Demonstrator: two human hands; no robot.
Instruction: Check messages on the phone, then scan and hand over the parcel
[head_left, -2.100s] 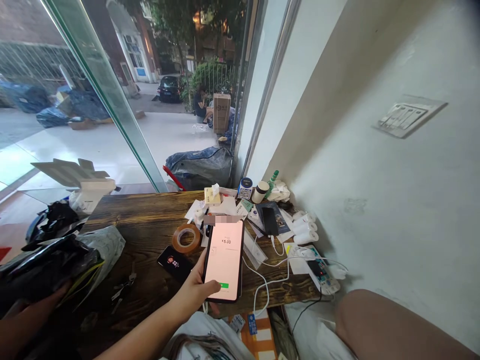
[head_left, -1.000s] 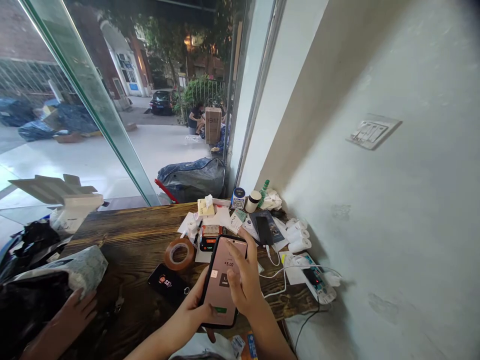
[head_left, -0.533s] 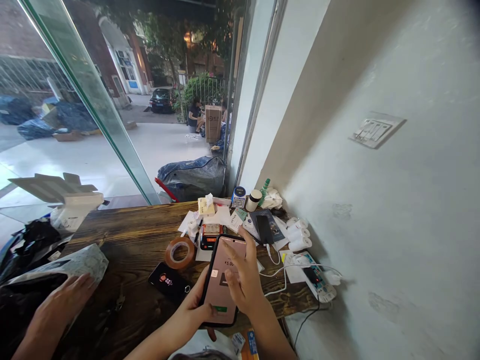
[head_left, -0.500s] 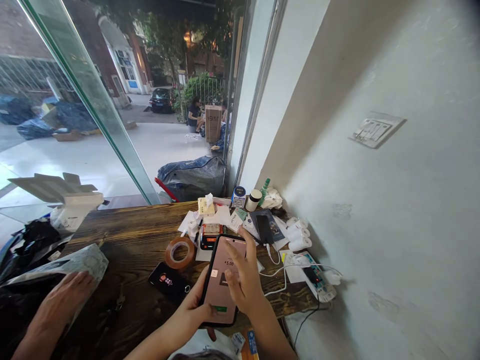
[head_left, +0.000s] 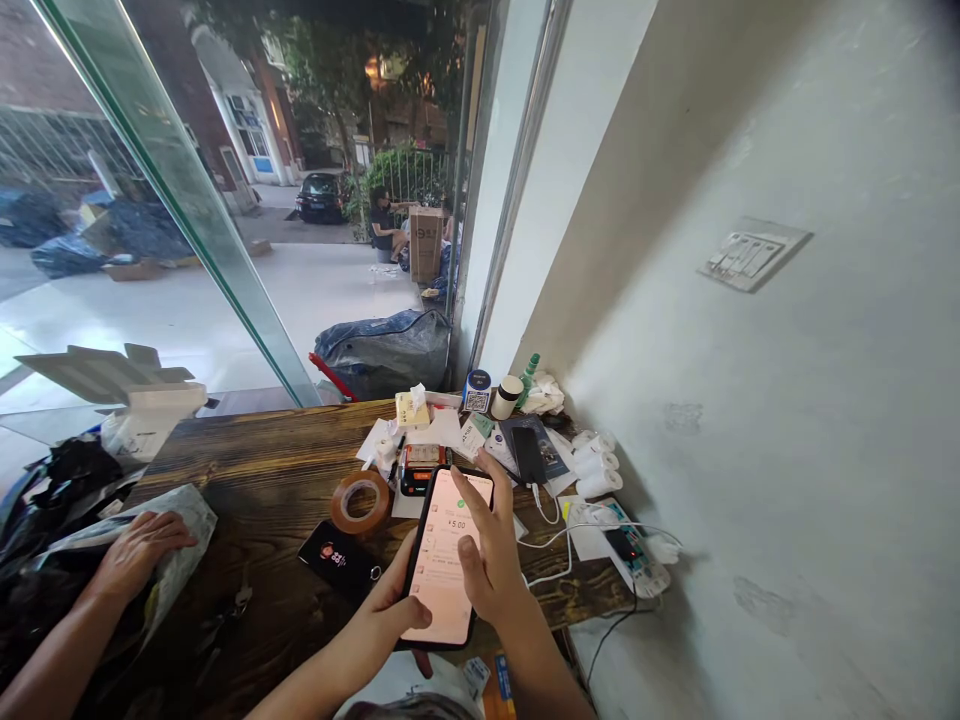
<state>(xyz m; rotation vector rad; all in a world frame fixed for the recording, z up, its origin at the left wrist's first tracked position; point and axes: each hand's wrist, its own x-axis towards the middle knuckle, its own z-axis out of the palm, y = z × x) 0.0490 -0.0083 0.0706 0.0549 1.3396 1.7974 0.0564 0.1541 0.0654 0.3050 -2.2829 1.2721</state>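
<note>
The left hand (head_left: pixel 390 625) grips a lit phone (head_left: pixel 444 558) from below, held above the near edge of the wooden table (head_left: pixel 277 470). The right hand (head_left: pixel 489 565) curls loosely over its screen, thumb touching the glass. Left of the phone lie a tape roll (head_left: pixel 361 500) and a dark device (head_left: pixel 339 556) (face up). Another person's hand (head_left: pixel 139 545) rests on a grey bag (head_left: pixel 184 540) at the table's far left.
</note>
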